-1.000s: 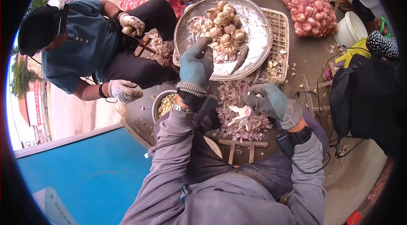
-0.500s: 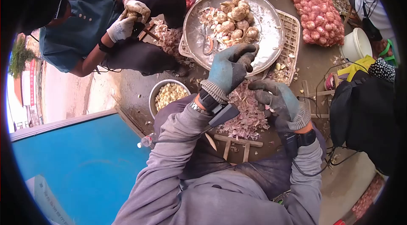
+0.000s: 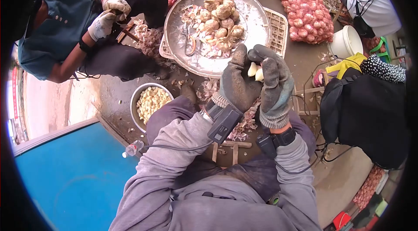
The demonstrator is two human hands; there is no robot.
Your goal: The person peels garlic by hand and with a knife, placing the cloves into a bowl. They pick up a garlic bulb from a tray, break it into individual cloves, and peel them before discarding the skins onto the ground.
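Two peeled garlic cloves (image 3: 256, 72) show pale between my gloved hands, just in front of the large metal tray. My right hand (image 3: 276, 84) is closed around them, its fingers curled over at the top. From the other side, my left hand (image 3: 238, 84) presses in with its thumb up; its other fingers are mostly hidden. On the round tray (image 3: 254, 17) lies a heap of garlic bulbs (image 3: 223, 11) with loose cloves and skins. Scissors with orange handles (image 3: 190, 45) rest on the tray's left side. A metal bowl (image 3: 133, 105) of peeled cloves (image 3: 152, 102) stands at lower left.
Garlic skins (image 3: 244, 126) cover the ground below my hands. A co-worker (image 3: 61, 26) in white gloves sits at left. A red net sack of garlic (image 3: 305, 13), a white bucket (image 3: 346, 43) and a black bag (image 3: 365, 118) are at right. A blue board (image 3: 78, 170) lies lower left.
My hands have come together, the left turning inward and the right rising toward it. Two peeled cloves now show between them. The whole view has shifted, so the tray sits further left.
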